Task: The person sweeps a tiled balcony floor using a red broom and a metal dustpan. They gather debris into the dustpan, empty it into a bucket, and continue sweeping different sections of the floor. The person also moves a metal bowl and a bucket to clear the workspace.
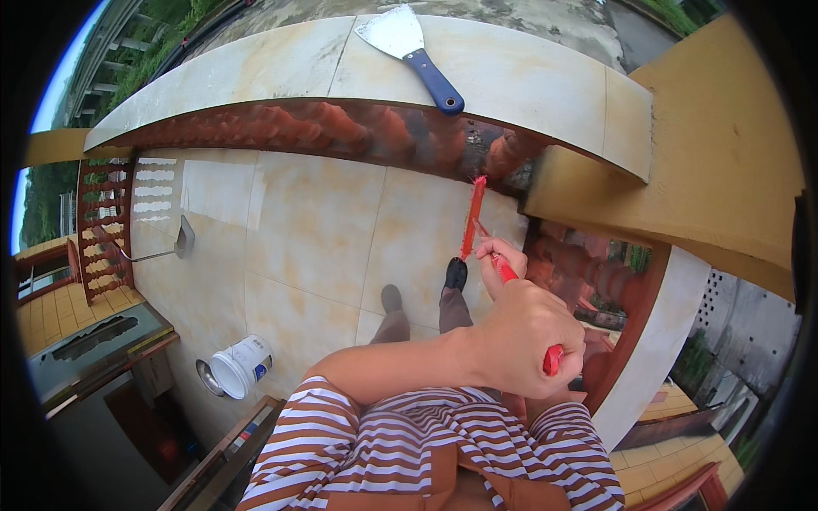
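Observation:
Both my hands grip a red long-handled brush (471, 220). My left hand (530, 334) is closed round the upper end of the handle, whose tip sticks out of the fist; its forearm crosses in front of my body. Farther down the handle, my right hand (501, 255) is wrapped round it, its forearm mostly hidden behind the left fist. The narrow brush head, seen nearly edge-on, is close to the foot of the red balusters (509, 152), near the corner by the yellow pillar (716, 145); whether it touches them I cannot tell.
A scraper with a blue handle (433, 78) lies on the tiled ledge (528, 81), its handle end at the inner edge. On the glossy tiled floor (307, 221) are a long-handled dustpan (184, 238) and a white bucket (236, 371). My feet stand near the brush head.

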Tool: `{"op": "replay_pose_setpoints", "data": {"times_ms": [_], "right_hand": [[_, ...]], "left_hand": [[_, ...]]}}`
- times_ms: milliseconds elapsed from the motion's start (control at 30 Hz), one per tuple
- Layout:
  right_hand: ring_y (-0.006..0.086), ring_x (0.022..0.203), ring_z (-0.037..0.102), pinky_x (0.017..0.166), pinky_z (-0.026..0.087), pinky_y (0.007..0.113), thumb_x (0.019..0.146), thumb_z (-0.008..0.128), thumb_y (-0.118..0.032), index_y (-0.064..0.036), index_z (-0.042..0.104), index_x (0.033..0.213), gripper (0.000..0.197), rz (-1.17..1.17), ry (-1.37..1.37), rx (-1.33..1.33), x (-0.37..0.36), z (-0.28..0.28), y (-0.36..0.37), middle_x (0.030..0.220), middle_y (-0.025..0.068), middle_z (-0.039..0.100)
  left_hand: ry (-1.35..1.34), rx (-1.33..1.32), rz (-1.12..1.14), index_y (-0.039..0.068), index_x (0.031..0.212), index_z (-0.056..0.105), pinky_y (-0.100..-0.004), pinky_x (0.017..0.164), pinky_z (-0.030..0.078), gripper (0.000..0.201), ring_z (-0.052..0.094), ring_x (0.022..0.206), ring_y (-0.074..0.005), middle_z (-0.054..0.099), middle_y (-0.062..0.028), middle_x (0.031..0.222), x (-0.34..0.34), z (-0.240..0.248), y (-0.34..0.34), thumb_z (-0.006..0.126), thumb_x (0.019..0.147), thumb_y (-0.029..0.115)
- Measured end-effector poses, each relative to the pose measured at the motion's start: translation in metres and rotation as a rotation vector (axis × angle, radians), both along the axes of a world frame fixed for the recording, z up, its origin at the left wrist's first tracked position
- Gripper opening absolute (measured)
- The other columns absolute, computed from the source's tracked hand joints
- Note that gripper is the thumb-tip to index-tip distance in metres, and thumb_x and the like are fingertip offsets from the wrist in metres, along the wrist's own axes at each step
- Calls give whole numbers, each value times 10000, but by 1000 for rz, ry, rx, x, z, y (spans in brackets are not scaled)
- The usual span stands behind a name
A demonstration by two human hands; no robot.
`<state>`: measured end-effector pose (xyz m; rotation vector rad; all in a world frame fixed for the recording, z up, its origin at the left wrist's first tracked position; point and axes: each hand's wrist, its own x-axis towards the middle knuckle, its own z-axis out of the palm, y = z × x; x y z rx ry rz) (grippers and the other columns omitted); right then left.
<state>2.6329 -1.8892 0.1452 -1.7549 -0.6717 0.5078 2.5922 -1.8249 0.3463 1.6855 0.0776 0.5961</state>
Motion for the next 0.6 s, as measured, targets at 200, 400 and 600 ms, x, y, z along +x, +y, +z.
{"op": "replay_pose_setpoints", "data": {"times_ms": [200, 400, 600], "right_hand": [[175, 587, 504, 533, 384, 305, 699, 569, 37, -34, 548, 691, 74, 84, -225, 244, 61, -82, 88, 653, 69, 527], [135, 515, 510, 466, 343, 266, 689, 583, -26, -44, 571, 652, 43, 9, 507, 122, 50, -74, 88, 621, 48, 536], [116, 594, 535, 521, 377, 268, 728, 554, -52, -20, 548, 591, 141, 97, 334, 75, 55, -52, 96, 693, 62, 573]], "left_hand": [[-77, 109, 52, 66, 489, 347, -340, 417, 275, 293, 392, 412, -236, 375, -54, 466, 21, -67, 47, 579, 621, -55], [-96, 167, 78, 68, 489, 376, -334, 409, 314, 267, 412, 423, -243, 392, -58, 468, 13, -61, 49, 607, 591, -19], [-66, 173, 125, 83, 492, 387, -330, 414, 325, 252, 410, 428, -240, 407, -47, 473, 19, -44, 56, 609, 557, -16]]}}
